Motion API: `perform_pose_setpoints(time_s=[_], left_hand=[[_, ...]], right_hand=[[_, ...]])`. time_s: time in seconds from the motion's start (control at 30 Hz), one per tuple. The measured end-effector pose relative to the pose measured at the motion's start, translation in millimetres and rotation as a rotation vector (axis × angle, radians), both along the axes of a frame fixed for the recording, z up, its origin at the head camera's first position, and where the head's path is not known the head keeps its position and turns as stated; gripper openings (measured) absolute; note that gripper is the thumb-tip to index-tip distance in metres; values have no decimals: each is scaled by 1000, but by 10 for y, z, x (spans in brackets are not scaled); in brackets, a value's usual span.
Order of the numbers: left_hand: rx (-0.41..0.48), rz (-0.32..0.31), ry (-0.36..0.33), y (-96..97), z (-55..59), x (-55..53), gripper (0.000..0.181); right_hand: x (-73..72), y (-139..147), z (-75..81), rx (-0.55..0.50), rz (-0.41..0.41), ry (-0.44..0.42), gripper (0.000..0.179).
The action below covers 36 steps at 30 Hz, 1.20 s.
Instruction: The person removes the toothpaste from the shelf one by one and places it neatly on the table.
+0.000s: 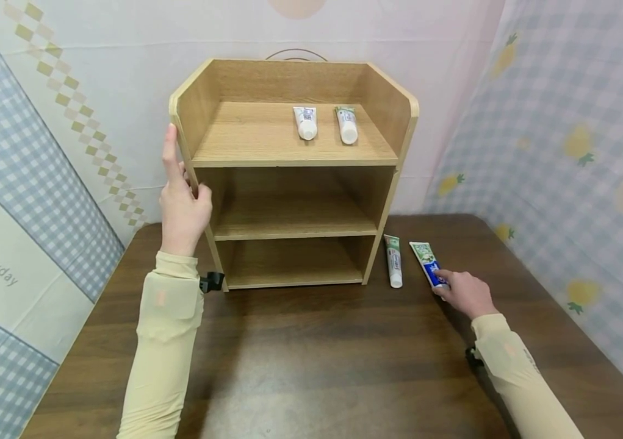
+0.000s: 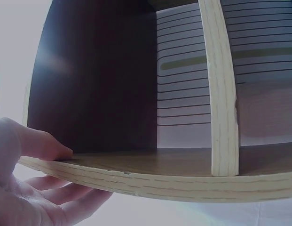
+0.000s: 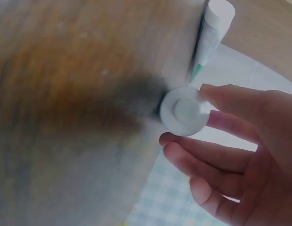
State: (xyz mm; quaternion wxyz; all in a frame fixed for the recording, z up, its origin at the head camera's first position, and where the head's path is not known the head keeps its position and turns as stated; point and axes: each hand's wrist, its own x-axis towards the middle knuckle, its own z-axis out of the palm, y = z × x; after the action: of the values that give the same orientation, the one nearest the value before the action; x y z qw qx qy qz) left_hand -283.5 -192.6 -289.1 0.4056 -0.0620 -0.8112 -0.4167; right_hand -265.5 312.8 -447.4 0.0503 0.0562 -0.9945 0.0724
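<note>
A light wooden shelf unit [image 1: 295,163] stands on the table, and my left hand [image 1: 183,207] grips the edge of its left side panel. In the left wrist view, the thumb [image 2: 49,146] lies inside the panel with fingers outside. My right hand [image 1: 467,296] holds a green, white and blue toothpaste tube [image 1: 424,256] by its cap end; in the right wrist view the white cap [image 3: 183,112] sits between thumb and fingers. Beside it lies a green and white toothpaste tube [image 1: 393,262]. Two small tubes, one white [image 1: 306,122] and one green-topped [image 1: 346,125], lie on the top shelf.
The dark wooden table [image 1: 311,366] reaches toward the front. A patterned cloth [image 1: 553,122] hangs along the right side and another checked cloth [image 1: 14,122] on the left. The middle shelf board [image 1: 295,233] and the lower one sit beneath the top shelf.
</note>
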Motion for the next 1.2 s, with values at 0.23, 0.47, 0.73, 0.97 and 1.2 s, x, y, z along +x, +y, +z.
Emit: perform_pose_setpoints(time_s=[0.23, 0.47, 0.73, 0.97, 1.2], left_hand=[[-3, 2, -3, -7, 0, 5, 86], [-6, 4, 9, -4, 13, 12, 86], [-11, 6, 7, 0, 0, 11, 86], [-10, 14, 3, -4, 8, 21, 86], [-15, 8, 8, 12, 9, 42, 85]], right_hand=[[65, -65, 151, -48, -6, 10, 30], [143, -207, 363, -44, 42, 152, 18], [259, -460, 655, -32, 108, 280, 20], [409, -699, 834, -74, 170, 439, 20], [497, -897, 942, -150, 265, 593, 18]])
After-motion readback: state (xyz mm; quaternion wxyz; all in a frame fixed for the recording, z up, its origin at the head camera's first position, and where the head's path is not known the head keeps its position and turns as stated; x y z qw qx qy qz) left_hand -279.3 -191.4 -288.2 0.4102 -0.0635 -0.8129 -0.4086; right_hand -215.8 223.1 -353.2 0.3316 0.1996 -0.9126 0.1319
